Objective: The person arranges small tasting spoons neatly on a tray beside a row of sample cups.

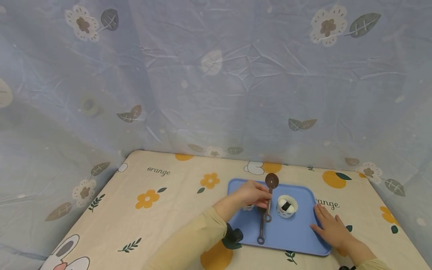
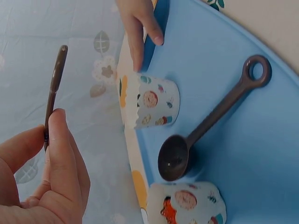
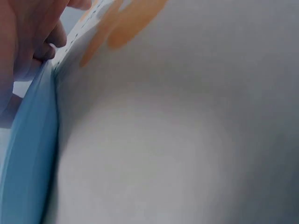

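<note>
My left hand (image 1: 252,193) pinches a brown measuring spoon (image 1: 272,181) by its handle above the blue tray (image 1: 293,234). Its round bowl points away from me. In the left wrist view the held spoon's handle (image 2: 56,77) rises from between thumb and fingers. A second brown measuring spoon (image 2: 217,112) lies on the tray between two patterned paper cups. The right cup (image 1: 285,213) contains white pieces with a dark strip; the left cup (image 1: 248,207) is mostly hidden by my left hand. With fingers extended, my right hand (image 1: 332,228) rests at the tray's right edge.
A patterned cream cloth (image 1: 168,210) covers the table under the tray. By the tray's front left corner a black cylindrical object (image 1: 236,235) shows beside my left sleeve. Pale blue printed curtains (image 1: 216,93) hang behind and at both sides.
</note>
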Motion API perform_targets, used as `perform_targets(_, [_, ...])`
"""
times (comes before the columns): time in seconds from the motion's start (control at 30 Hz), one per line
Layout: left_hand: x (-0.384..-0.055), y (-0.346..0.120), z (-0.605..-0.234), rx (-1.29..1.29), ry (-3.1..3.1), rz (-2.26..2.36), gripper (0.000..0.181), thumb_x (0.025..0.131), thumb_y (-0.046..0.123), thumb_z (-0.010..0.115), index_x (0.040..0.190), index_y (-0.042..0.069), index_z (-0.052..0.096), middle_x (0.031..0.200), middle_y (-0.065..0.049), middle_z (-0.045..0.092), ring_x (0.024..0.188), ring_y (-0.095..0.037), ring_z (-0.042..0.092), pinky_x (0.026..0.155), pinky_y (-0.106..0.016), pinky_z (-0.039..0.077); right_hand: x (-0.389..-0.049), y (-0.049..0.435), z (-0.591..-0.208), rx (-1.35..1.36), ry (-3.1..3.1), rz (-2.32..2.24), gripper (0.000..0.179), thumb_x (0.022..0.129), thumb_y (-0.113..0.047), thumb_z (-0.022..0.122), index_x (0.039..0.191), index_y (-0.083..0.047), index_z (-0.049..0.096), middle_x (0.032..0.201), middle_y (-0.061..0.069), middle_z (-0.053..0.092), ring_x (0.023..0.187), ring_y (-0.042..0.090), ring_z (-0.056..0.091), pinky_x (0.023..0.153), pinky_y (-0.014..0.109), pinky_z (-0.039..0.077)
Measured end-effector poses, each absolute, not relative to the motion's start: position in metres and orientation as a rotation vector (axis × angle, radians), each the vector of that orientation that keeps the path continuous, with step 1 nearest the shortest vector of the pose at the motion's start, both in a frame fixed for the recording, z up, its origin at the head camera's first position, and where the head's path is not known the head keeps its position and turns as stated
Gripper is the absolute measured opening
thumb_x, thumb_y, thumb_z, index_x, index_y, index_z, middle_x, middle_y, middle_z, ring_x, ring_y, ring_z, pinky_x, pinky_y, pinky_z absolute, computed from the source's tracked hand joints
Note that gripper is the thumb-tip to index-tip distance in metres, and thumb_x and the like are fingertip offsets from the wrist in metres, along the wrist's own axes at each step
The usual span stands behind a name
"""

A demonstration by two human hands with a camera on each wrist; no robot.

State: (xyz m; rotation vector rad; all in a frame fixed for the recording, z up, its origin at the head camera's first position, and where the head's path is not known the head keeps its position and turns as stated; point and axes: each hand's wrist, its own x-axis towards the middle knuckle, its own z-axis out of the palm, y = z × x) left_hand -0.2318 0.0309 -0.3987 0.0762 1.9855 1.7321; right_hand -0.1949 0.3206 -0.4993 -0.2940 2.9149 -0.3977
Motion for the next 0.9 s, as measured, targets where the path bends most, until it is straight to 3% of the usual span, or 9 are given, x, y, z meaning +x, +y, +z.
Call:
perform_targets(0.27, [-0.227, 0.046, -0.403, 0.058, 1.921, 1.728, 0.02, 0.085, 0.002, 0.063, 0.104, -0.004, 0.064, 0.073, -0.005, 0.062, 0.053, -0.006, 0.057, 0.061, -0.022, 0.059, -0.194, 0.326, -0.496, -0.361, 2.902, -0.422, 0.063, 0.091, -0.02, 0.052, 0.14, 0.01, 0.026, 0.146, 0.034, 0.022, 0.132, 0.052, 0.023, 0.1, 0.077, 0.014])
perform_targets(0.47, [-0.224, 0.059, -0.406, 0.059, 1.875, 1.756, 0.017, 0.084, 0.0, 0.063, 0.1, -0.005, 0.066, 0.076, -0.011, 0.067, 0.054, -0.007, 0.058, 0.064, -0.025, 0.06, -0.194, 0.327, -0.496, -0.364, 2.911, -0.422, 0.062, 0.091, -0.018, 0.053, 0.14, 0.01, 0.027, 0.145, 0.034, 0.023, 0.132, 0.051, 0.024, 0.1, 0.076, 0.016])
perform_targets(0.67, [-0.221, 0.078, -0.409, 0.021, 1.85, 1.803, 0.014, 0.083, -0.001, 0.063, 0.096, -0.005, 0.067, 0.07, -0.01, 0.065, 0.054, -0.008, 0.058, 0.065, -0.027, 0.06, -0.194, 0.326, -0.494, -0.354, 2.912, -0.423, 0.062, 0.091, -0.018, 0.052, 0.14, 0.01, 0.028, 0.146, 0.034, 0.023, 0.132, 0.051, 0.024, 0.1, 0.076, 0.016])
perform_targets(0.9, [-0.217, 0.102, -0.415, -0.007, 1.825, 1.832, 0.012, 0.082, -0.004, 0.063, 0.094, -0.006, 0.066, 0.077, -0.018, 0.068, 0.056, -0.011, 0.059, 0.072, -0.035, 0.06, -0.192, 0.325, -0.495, -0.372, 2.954, -0.386, 0.06, 0.089, -0.016, 0.053, 0.138, 0.011, 0.031, 0.144, 0.034, 0.026, 0.13, 0.051, 0.028, 0.099, 0.076, 0.019])
